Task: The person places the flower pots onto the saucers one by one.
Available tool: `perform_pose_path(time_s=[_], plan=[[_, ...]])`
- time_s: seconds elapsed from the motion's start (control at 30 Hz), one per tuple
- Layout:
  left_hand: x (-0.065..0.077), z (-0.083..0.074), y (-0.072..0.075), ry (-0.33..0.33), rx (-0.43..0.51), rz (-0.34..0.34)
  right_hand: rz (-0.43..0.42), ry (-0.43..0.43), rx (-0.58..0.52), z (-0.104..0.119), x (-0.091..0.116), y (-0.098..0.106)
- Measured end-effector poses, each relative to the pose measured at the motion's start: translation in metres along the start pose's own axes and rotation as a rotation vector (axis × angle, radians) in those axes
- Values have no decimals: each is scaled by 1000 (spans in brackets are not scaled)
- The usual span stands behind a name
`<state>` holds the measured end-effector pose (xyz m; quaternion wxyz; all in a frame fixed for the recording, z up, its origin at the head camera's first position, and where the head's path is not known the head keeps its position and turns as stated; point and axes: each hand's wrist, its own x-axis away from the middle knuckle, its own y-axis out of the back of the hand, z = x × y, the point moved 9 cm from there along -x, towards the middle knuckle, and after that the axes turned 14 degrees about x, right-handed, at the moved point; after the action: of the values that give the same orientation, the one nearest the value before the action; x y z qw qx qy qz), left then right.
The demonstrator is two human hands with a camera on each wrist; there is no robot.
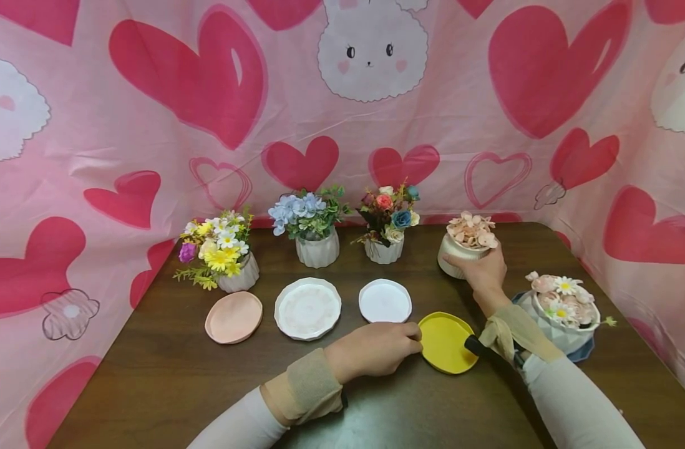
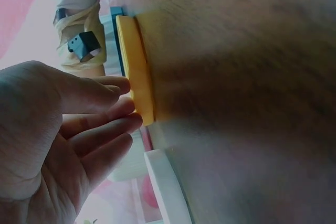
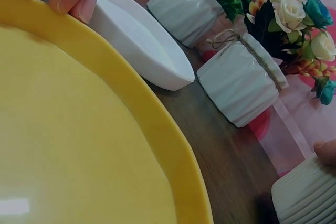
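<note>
My right hand (image 1: 485,271) holds a cream ribbed flowerpot (image 1: 453,254) with pale pink flowers (image 1: 471,231) at the back right. In the right wrist view only its thumb (image 3: 326,151) shows, on the ribbed pot's side. I cannot tell whether that pot's base touches the table. Nearer the front, my left hand (image 1: 373,350) is at the left edge of a yellow saucer (image 1: 445,343). In the left wrist view its fairly straight fingertips (image 2: 135,120) touch the saucer's rim. The saucer lies on the table, with the right forearm over its right side.
A pink saucer (image 1: 234,318), a large white one (image 1: 307,308) and a smaller white one (image 1: 384,301) lie leftward. Behind them stand white pots with yellow (image 1: 221,252), blue (image 1: 303,215) and mixed flowers (image 1: 388,215). A faceted pot (image 1: 561,333) sits on a blue saucer (image 1: 582,353) at right.
</note>
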<state>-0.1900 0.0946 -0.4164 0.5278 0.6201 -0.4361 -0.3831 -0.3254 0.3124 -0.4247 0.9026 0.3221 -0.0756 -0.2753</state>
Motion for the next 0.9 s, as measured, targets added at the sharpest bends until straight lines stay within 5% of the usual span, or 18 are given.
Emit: perform_pose_path(time_s=[0.9], plan=[[-1, 0, -1, -16, 9, 15, 27, -14, -9, -3, 5, 7]])
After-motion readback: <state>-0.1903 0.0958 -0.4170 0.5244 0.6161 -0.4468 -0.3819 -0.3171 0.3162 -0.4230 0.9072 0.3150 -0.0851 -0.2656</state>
